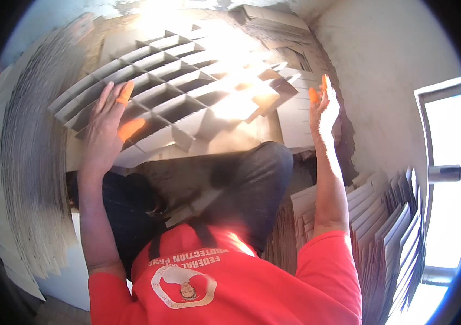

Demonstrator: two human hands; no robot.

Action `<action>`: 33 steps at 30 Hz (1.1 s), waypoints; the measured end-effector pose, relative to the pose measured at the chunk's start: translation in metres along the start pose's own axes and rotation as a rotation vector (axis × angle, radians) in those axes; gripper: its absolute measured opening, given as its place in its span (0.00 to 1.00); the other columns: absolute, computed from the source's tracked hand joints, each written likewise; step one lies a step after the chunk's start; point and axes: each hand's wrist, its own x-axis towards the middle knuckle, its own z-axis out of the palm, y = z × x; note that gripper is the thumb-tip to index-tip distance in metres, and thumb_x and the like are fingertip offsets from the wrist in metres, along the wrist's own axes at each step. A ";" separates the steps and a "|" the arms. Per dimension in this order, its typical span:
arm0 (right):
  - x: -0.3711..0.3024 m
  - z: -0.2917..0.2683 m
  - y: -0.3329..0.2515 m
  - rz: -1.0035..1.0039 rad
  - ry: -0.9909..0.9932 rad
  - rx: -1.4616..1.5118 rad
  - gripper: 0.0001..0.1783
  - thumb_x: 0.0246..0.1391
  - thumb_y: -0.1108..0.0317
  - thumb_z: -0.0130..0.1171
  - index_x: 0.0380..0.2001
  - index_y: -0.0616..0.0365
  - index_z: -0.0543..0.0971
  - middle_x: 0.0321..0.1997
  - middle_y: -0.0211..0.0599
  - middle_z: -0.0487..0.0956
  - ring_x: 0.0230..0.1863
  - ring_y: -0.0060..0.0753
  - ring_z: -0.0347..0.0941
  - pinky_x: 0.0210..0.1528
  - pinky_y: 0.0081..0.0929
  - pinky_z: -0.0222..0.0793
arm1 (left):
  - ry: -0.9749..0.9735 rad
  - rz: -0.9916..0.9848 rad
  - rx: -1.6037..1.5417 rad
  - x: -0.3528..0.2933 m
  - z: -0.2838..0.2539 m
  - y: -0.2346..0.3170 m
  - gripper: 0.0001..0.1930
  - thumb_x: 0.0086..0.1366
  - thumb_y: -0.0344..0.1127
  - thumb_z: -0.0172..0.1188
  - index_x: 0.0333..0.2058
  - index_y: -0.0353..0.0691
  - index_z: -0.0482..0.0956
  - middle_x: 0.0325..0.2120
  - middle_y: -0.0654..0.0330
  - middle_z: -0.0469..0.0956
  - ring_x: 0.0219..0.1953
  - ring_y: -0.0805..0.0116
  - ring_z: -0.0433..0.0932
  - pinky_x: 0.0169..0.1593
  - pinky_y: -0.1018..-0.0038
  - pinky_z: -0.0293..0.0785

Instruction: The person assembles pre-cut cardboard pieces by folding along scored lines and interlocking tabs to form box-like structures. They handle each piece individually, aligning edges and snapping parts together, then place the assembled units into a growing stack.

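Observation:
A cardboard divider grid (pixel 184 89) of interlocked strips with many open cells lies spread over the work surface in front of me, slightly slanted. My left hand (pixel 106 122) is at the grid's left near edge, fingers extended and apart, with orange covers on the thumb and one finger. Whether it touches the strips I cannot tell. Off the grid's right end, my right hand (pixel 325 111) is raised with fingers stretched up, holding nothing; orange covers show on two of its fingertips. Strong glare washes out the grid's right part.
A tall stack of thin cardboard strips (pixel 35 146) stands at the left. More cardboard pieces (pixel 371 227) lean in rows at lower right, below a bright window (pixel 452 146). Flat cardboard (pixel 295 124) lies right of the grid. My knees (pixel 257 173) are under the near edge.

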 end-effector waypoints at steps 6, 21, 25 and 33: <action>-0.074 0.038 0.043 0.204 -0.843 -0.403 0.59 0.46 0.46 0.69 0.73 0.55 0.47 0.61 0.58 0.68 0.62 0.62 0.63 0.60 0.50 0.65 | -0.131 -0.018 0.116 0.004 0.003 0.005 0.30 0.65 0.40 0.60 0.64 0.42 0.65 0.65 0.53 0.65 0.70 0.55 0.57 0.70 0.62 0.54; 0.034 -0.092 0.038 0.042 -0.002 -0.191 0.15 0.67 0.64 0.43 0.48 0.63 0.71 0.24 0.47 0.79 0.26 0.45 0.78 0.31 0.39 0.73 | 0.357 -0.180 -0.037 -0.086 -0.018 -0.036 0.19 0.62 0.28 0.65 0.52 0.32 0.79 0.48 0.54 0.82 0.44 0.65 0.80 0.52 0.71 0.74; 0.068 -0.131 -0.081 0.029 0.055 0.520 0.18 0.58 0.77 0.56 0.52 0.64 0.77 0.34 0.38 0.82 0.21 0.19 0.75 0.14 0.18 0.69 | 0.256 -0.350 -0.143 -0.104 -0.028 -0.021 0.20 0.61 0.28 0.65 0.53 0.34 0.79 0.47 0.55 0.82 0.46 0.66 0.80 0.51 0.71 0.74; 0.056 -0.106 -0.201 -0.478 -0.491 1.165 0.30 0.49 0.87 0.54 0.58 0.66 0.74 0.65 0.47 0.72 0.61 0.30 0.71 0.58 0.25 0.70 | 0.300 -0.184 -0.359 -0.106 0.003 -0.010 0.28 0.52 0.28 0.73 0.54 0.40 0.79 0.51 0.55 0.80 0.40 0.73 0.79 0.36 0.76 0.75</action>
